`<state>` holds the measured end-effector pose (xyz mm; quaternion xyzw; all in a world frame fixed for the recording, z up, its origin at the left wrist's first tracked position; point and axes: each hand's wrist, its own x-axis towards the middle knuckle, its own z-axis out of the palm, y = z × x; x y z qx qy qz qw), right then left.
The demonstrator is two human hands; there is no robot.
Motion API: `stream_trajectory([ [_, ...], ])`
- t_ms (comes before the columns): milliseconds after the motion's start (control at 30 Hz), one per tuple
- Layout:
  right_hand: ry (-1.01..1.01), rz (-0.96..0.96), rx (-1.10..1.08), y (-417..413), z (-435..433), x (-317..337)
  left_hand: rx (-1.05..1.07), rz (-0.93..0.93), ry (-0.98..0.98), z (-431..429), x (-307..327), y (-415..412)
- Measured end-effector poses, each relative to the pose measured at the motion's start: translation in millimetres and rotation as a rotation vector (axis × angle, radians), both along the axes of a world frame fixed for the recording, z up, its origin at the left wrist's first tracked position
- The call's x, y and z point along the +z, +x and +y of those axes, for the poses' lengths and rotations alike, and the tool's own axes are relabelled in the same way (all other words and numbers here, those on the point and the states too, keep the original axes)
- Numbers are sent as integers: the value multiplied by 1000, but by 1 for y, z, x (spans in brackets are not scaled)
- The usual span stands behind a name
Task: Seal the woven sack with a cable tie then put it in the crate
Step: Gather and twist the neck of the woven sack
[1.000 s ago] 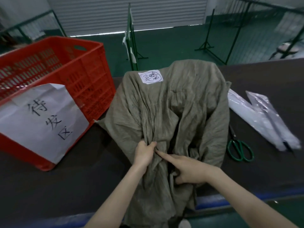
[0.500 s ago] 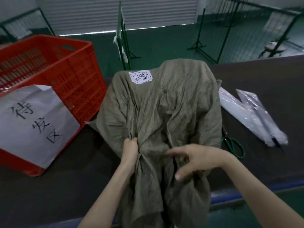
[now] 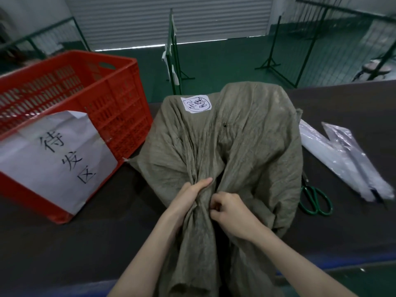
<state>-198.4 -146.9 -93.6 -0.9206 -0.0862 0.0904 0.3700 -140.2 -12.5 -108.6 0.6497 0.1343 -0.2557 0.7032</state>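
Note:
A grey-green woven sack [image 3: 246, 142] lies on the dark table, a white handwritten label [image 3: 196, 103] near its far end. Its open end is bunched toward me and hangs over the table's front edge. My left hand [image 3: 188, 196] grips the gathered cloth from the left. My right hand [image 3: 230, 211] is closed on the same bunch from the right, touching the left. A red plastic crate [image 3: 120, 99] stands at the left with a white paper sign [image 3: 53, 155] on its front. I see no cable tie in either hand.
Green-handled scissors [image 3: 315, 198] lie just right of the sack. Clear plastic bags [image 3: 342, 159] holding long pale strips lie further right. Green metal barrier stands [image 3: 174, 61] and a roller door stand behind the table. The blue table edge [image 3: 342, 264] runs along the front.
My right hand, open with spread fingers half a second ago, has closed on the bunched sack neck next to my left hand. The gathered cloth is tighter.

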Motion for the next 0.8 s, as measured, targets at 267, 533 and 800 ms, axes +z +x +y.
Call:
stream_trajectory([
  [267,58,-45,-35,-4,4,4,120,-31,113,-7,0,7],
  [533,-249,-32,-146,-5,-25,-15,137,-102,161,-13,-1,5],
  [800,169,-110,-430,-3,-21,-15,225,58,-178,-1,-4,9],
])
